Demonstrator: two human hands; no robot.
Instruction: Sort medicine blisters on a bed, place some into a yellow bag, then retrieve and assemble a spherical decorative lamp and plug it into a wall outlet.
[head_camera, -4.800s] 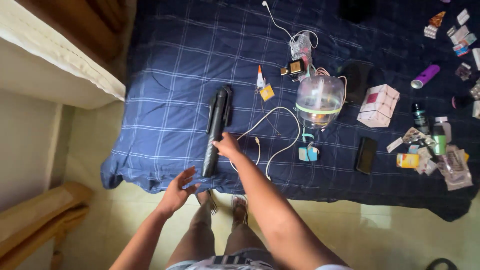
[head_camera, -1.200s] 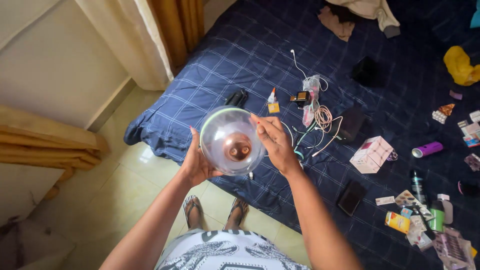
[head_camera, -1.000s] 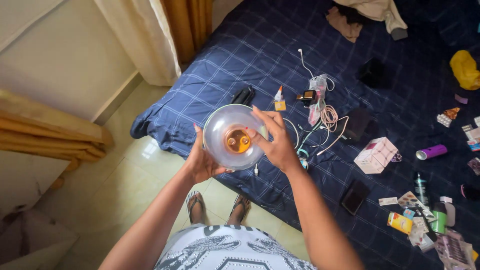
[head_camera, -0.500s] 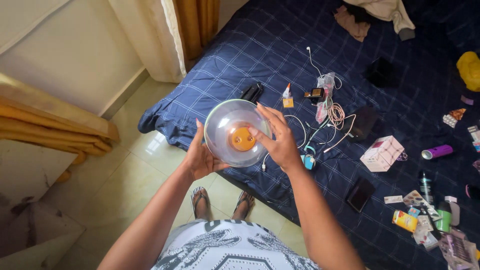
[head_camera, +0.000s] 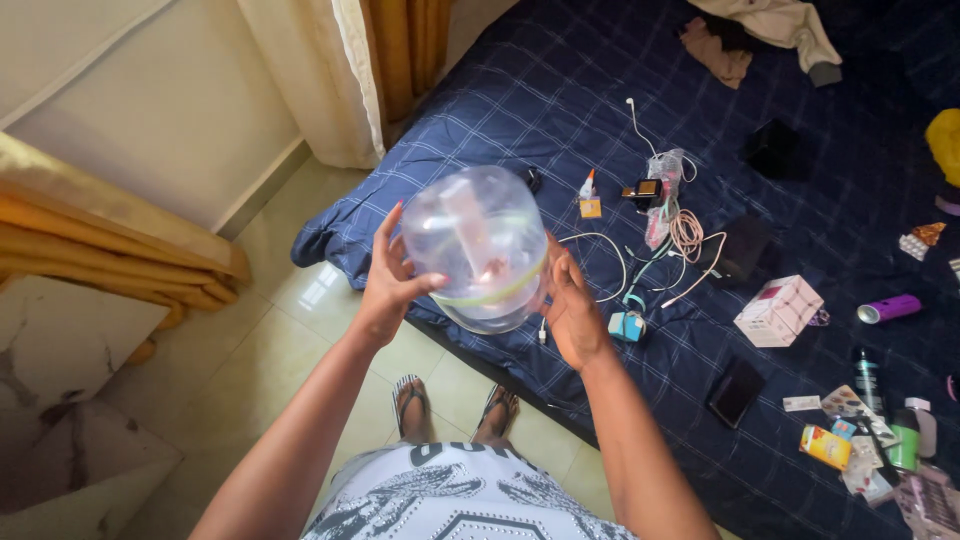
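Head view: clear rounded plastic globe with a pale green band (head_camera: 482, 250), held in the air above the edge of the navy checked bed (head_camera: 480, 110). Left hand (head_camera: 388, 282) and right hand (head_camera: 572, 308) cup opposite sides, fingers spread against it. Half a second ago its orange-centred underside faced the camera; now it is turned side-on, so the handling reads as inspection

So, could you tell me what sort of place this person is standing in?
Most likely a bedroom in a home: a bed with a dark blue checked cover strewn with small things, curtains hanging by the wall, and a tiled floor. Both hands hold a clear plastic globe.
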